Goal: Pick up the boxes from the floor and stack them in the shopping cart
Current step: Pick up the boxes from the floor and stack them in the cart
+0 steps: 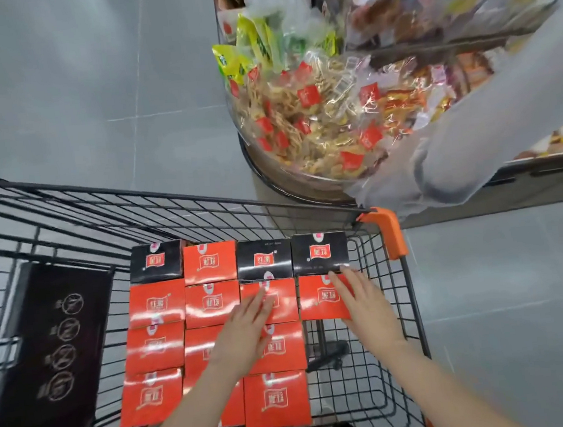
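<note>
Several red boxes (158, 345) and three black boxes (156, 262) lie flat in rows inside the black wire shopping cart (204, 207). My left hand (246, 330) lies flat with straight fingers on the red boxes of the third column. My right hand (364, 300) rests with straight fingers on the right edge of the red box (319, 299) in the right column, just below a black box (320, 252). Below that red box the cart's wire bottom shows.
The cart's black child-seat flap (46, 353) with warning icons stands at the left. An orange corner cap (386, 227) marks the cart's right rim. A round display bin of snack bags (316, 120) and shelves stand beyond the cart. A person's grey sleeve (504, 116) reaches across the top right. Grey tiled floor surrounds everything.
</note>
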`<move>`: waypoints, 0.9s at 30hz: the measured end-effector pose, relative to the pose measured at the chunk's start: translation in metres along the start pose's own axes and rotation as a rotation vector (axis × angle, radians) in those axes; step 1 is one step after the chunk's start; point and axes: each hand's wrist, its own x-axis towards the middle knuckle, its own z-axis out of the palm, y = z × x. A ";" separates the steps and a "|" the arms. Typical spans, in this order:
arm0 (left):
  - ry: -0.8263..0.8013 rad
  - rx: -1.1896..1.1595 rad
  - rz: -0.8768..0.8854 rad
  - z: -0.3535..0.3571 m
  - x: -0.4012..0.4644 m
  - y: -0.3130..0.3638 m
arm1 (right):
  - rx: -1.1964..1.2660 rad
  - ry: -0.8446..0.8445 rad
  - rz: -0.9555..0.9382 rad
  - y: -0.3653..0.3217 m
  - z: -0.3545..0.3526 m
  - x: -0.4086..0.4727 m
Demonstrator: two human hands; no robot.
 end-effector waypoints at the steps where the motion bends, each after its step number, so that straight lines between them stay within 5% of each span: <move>1: 0.003 -0.007 0.004 -0.002 0.000 0.001 | -0.046 -0.008 -0.033 0.001 0.002 0.001; 10: -0.106 -0.027 0.033 -0.031 0.007 0.002 | -0.004 -0.113 -0.078 0.001 -0.012 0.002; 18: 0.172 0.062 0.260 -0.120 0.023 0.040 | 0.158 0.174 -0.019 -0.001 -0.108 -0.035; 27: 0.441 0.206 0.678 -0.215 -0.003 0.173 | 0.061 0.509 0.348 0.030 -0.189 -0.173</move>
